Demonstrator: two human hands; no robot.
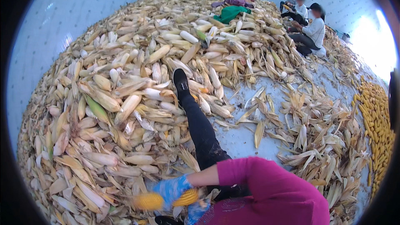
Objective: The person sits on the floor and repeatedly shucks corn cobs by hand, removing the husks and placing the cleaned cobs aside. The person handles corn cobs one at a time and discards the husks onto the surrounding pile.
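Observation:
My right hand (173,189), in a blue and white glove, reaches across low in the view. It is closed around yellow corn (187,197) that shows on both sides of the fingers; whether this is one cob or two cannot be told. The left part is blurred. My left hand (197,212), in a similar glove, is just below, partly hidden by my magenta top. Pale husk or stalk shows beside it, and its grip cannot be made out. Unhusked ears of corn (128,109) are heaped in front of me and to the left.
My outstretched leg (201,128) rests against the heap. Loose husks (315,143) lie on the pale floor (265,143) to the right, with husked yellow cobs (375,122) beyond. Green cloth (231,14) lies on the heap. Several people (314,31) sit at the upper right.

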